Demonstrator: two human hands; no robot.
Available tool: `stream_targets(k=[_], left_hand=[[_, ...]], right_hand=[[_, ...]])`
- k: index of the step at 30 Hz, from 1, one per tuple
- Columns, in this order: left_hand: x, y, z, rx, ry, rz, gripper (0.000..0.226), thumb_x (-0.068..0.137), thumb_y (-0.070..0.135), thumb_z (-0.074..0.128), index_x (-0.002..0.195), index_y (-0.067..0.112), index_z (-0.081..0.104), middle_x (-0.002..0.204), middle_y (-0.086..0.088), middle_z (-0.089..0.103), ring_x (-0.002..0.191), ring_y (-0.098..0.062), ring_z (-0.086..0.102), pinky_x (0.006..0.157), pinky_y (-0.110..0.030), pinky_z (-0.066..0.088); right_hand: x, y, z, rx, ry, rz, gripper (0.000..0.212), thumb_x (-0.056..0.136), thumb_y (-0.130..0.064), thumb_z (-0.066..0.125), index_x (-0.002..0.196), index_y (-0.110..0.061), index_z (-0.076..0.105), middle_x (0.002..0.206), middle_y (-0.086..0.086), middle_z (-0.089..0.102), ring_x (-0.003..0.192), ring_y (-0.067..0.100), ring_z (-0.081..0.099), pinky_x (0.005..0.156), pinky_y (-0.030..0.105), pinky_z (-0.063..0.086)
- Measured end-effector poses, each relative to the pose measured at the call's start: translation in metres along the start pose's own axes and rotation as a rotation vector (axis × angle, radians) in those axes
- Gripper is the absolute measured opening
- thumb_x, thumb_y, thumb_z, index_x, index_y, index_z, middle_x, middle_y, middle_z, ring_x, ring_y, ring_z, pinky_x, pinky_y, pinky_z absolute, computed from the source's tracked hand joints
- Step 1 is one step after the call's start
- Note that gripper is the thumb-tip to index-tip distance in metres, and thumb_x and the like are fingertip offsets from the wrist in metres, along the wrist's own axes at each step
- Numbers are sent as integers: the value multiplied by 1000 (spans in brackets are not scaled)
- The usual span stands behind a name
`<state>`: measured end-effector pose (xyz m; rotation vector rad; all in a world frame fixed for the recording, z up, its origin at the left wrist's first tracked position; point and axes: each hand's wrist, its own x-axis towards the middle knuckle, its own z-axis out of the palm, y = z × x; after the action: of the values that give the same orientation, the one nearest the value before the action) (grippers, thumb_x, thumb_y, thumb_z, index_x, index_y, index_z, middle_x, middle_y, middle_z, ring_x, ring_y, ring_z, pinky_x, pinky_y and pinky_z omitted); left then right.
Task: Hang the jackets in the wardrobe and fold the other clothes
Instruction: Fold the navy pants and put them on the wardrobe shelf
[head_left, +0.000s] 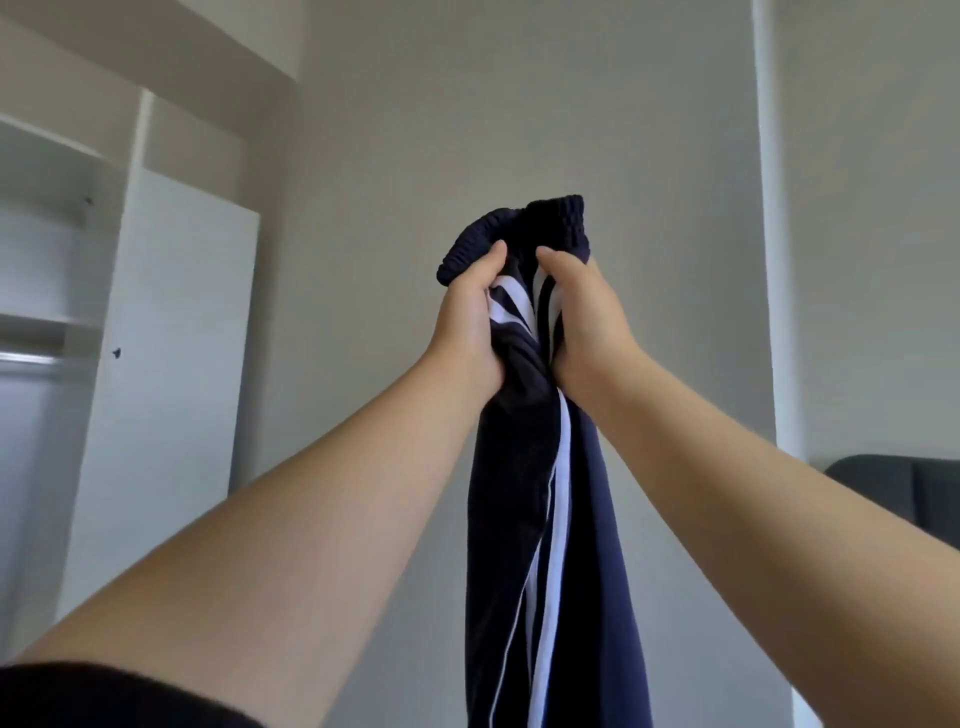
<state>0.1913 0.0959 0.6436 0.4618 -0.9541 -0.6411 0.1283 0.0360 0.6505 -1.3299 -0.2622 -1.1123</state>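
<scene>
Both the left hand (470, 317) and right hand (582, 322), fingers curled tight, grip the navy white-striped track trousers (545, 519) by their elastic waistband, hanging unfolded before the wall, so folding seems barely begun and the open white wardrobe (156, 364) shows no jackets.

left hand (467, 317), right hand (587, 317) — raised, gripping

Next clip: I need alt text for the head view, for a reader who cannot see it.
Two bare hands, left hand and right hand, grip a bunched navy garment with white stripes near its elastic band, held up before a pale wall so the fabric hangs down. An open white wardrobe stands at the left.
</scene>
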Motion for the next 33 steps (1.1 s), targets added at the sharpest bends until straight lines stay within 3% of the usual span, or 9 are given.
stream_targets(k=[3,6,10,15,18,21,24,28,33], left_hand=[[9,6,-13,260,73,-87,34,94,35,54,110,8,67,108,-14,70,102,-29,67,92,-40,50],[7,3,-41,583,208,-250,33,96,26,56,117,2,60,103,-14,69,92,-27,66,78,-37,54],[14,27,-76,836,144,-192,26,97,24,54,114,5,61,91,-5,70,81,-19,67,70,-28,53],[9,46,-127,1853,262,-219,39,98,34,50,67,10,44,70,-7,49,57,-20,48,48,-27,36],[7,40,-157,1500,375,-42,23,92,30,61,85,9,61,85,-7,61,76,-22,58,67,-27,45],[-6,37,-185,1241,404,-255,35,83,22,73,112,6,64,107,-10,68,99,-26,65,95,-40,50],[-13,35,-205,1140,456,-281,36,78,21,77,108,6,66,110,-11,70,98,-24,67,90,-37,52],[-14,37,-212,1195,495,-319,39,73,25,80,104,6,65,107,-11,69,99,-28,65,89,-39,51],[-17,14,-199,1320,571,-325,39,67,31,70,98,10,59,95,-5,61,78,-21,60,59,-26,44]], right_hand=[[13,10,-8,-142,0,121,28,92,-22,57,119,-14,59,106,10,71,93,25,70,82,38,56],[11,36,-32,-194,125,307,27,96,-17,54,117,-1,60,104,16,69,91,30,68,82,39,55],[20,49,-67,-219,343,123,17,96,-7,52,110,-3,61,93,13,67,87,27,64,86,38,52],[26,55,-110,-698,328,177,14,91,-3,57,103,-1,64,77,8,60,69,21,57,68,30,46],[26,74,-113,-724,313,224,7,91,-4,58,92,-8,63,81,8,61,71,19,59,69,28,48],[23,89,-121,-762,245,345,9,89,-1,60,97,-1,64,73,9,61,64,22,60,70,34,52],[17,96,-134,-612,277,369,5,89,-1,60,90,2,63,65,9,67,57,20,65,60,29,56],[4,97,-142,-596,-2,643,25,92,-20,59,99,3,65,91,14,73,74,23,71,59,28,57],[-5,121,-128,-770,289,506,30,80,-20,76,95,3,65,90,14,68,77,27,66,75,37,56]])
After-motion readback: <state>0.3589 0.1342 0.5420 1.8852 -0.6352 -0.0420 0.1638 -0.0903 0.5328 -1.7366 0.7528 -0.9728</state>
